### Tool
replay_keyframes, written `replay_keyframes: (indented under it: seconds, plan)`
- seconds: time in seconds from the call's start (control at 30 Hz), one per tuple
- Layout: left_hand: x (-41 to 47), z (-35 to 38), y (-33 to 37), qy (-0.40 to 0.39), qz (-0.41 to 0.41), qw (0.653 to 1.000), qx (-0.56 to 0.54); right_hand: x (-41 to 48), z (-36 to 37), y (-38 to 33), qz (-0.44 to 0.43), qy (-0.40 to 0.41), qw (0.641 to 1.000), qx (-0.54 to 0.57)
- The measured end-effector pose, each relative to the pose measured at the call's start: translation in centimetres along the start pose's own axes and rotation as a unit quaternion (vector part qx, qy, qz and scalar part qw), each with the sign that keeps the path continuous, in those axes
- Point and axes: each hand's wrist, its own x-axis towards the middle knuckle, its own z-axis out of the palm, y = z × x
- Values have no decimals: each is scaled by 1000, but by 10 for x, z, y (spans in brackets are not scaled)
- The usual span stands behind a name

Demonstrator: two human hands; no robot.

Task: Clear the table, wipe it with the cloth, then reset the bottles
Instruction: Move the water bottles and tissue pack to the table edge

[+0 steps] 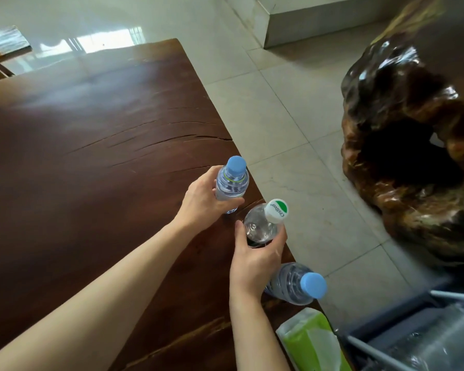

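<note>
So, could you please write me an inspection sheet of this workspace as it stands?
Surface: dark wooden table, cracked grain, mostly bare.
Job's things: three capped bottles by the right edge: far blue-capped bottle, white-capped bottle, near blue-capped bottle. Cloth: nothing seen.
Clutter: green tissue pack.
Grippers: left hand grips the far bottle; right hand grips the white-capped one.
Cables: nothing seen.
Surroundings: tiled floor, glossy carved wood piece.

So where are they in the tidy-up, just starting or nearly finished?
Hard to say for certain. The wooden table is mostly bare, with no cloth in view, so wiping can't be confirmed. In hand: the left hand grips a blue-capped bottle, the right hand a white-capped bottle. A third bottle stands by the edge, near a green pack.
</note>
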Motion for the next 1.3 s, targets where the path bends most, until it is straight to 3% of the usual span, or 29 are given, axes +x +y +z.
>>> replay_keyframes:
  seconds: [0.27, 0.6, 0.7, 0.83, 1.0, 1.2, 1.3]
  plan:
    - [-8, -1, 3, -11, -31, 999, 8, 0, -2, 3, 16, -27, 999, -16]
    - [-97, -62, -11, 8, -65, 987, 145, -52, -27, -5, 69, -113, 989, -66]
    - [-143, -86, -9, 15, -55, 982, 180, -78, -52, -15, 16, -166, 979, -120]
    - [-211, -111, 2, 9, -17, 975, 223, -105, -103, -31, -133, -214, 942, -223]
    - [-292, -129, 32, -2, 62, 958, 281, -137, -176, -54, -261, -204, 896, -296]
    - [-366, -116, 89, -41, 181, 931, 313, -176, -284, -66, -304, -194, 864, -352]
    - [-388, -94, 122, -66, 228, 922, 307, -184, -349, -60, -286, -173, 867, -370]
